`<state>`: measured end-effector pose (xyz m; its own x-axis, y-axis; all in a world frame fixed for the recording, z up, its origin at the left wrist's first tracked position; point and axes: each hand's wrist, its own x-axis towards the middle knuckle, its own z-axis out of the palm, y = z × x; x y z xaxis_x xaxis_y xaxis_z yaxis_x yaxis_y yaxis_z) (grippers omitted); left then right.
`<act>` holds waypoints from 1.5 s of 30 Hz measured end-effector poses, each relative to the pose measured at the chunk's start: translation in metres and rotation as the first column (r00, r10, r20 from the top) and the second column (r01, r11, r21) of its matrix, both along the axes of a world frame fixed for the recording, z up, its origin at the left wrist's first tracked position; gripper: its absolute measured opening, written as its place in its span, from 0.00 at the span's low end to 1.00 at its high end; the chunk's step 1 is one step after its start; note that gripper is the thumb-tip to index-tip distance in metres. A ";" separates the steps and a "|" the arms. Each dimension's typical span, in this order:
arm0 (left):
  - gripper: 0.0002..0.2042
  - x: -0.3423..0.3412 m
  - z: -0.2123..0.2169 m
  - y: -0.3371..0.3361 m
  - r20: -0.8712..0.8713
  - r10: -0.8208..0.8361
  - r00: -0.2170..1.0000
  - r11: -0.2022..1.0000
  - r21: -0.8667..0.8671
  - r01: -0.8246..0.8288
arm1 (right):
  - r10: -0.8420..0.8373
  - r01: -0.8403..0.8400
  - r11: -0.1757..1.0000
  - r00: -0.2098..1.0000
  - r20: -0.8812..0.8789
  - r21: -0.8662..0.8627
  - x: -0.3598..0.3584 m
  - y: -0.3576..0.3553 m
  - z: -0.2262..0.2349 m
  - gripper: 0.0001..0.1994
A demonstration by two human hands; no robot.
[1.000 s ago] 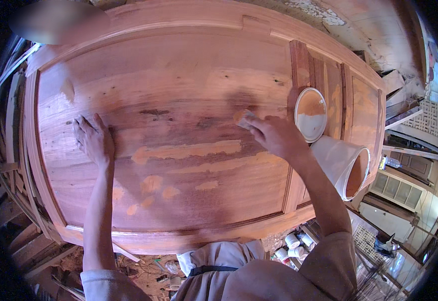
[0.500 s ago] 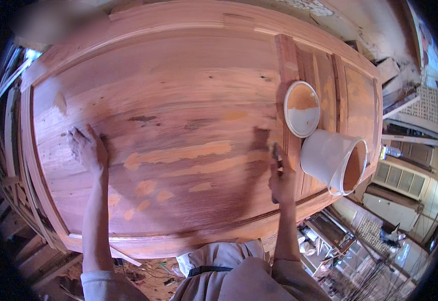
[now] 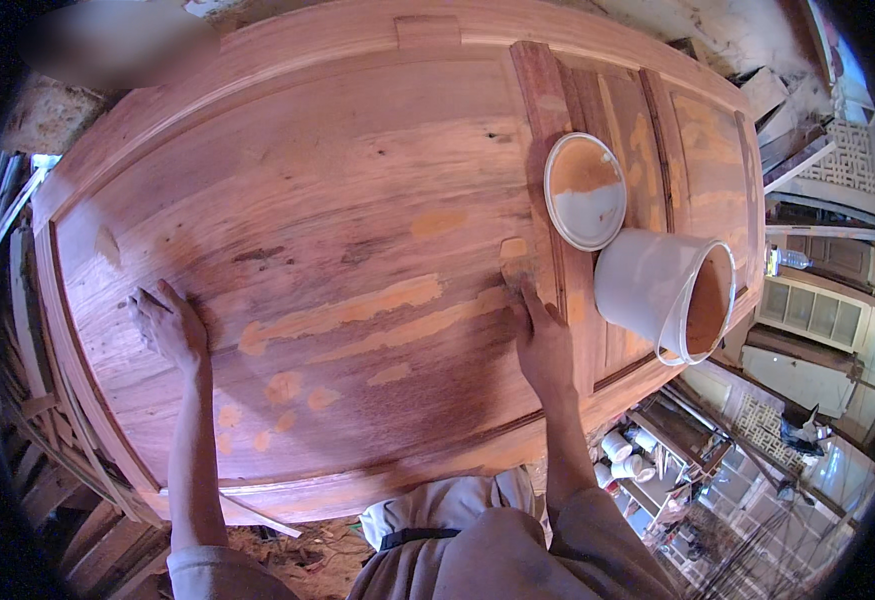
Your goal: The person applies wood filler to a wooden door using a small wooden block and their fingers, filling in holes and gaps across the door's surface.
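Observation:
A large wooden door panel [image 3: 417,380] lies under both my hands, its reddish surface marked with several orange filler patches. My left hand [image 3: 171,325] rests on the wood at the left, fingers spread and holding nothing. In my right hand [image 3: 545,345] is a putty knife [image 3: 515,262], its blade carrying orange filler and against or just over the wood near the right frame of the big panel. Most of its handle is hidden by my fingers. Beyond that hand sits a round white lid [image 3: 597,222] smeared with filler. Beside it is a white bucket [image 3: 642,285] with filler inside.
Raised mouldings divide the door, with narrower panels [image 3: 709,160] at the right. Timber lengths [image 3: 27,310] line the left side. Several white tubs [image 3: 625,462] and clutter lie beyond the lower right edge. A plastic bottle [image 3: 793,260] is farther right.
My right hand has moved up and left, and the putty knife's filler-loaded blade now shows. My left hand stays on the wood. The whole view has shifted slightly.

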<state>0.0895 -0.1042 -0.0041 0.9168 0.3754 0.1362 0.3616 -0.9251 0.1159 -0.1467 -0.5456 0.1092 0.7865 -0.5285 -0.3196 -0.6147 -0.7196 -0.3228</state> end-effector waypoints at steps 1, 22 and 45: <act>0.37 -0.001 0.001 -0.001 0.010 -0.007 1.000 1.000 -0.005 0.007 | 0.002 -0.002 1.000 1.000 -0.001 -0.002 -0.002 -0.008 0.004 0.23; 0.36 -0.002 -0.002 -0.003 0.030 -0.025 0.999 0.998 0.054 0.023 | 0.300 -0.296 0.954 0.920 0.253 -0.054 0.023 -0.035 0.006 0.20; 0.36 -0.001 0.005 -0.011 0.021 -0.015 1.000 0.999 0.040 0.014 | 0.422 -0.462 0.881 0.865 -0.273 -0.104 0.060 -0.068 0.057 0.17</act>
<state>0.0887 -0.1155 0.0004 0.9188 0.3563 0.1701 0.3462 -0.9341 0.0866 -0.0864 -0.6134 0.1667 0.8616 -0.2029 -0.4653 -0.2625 -0.9626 -0.0664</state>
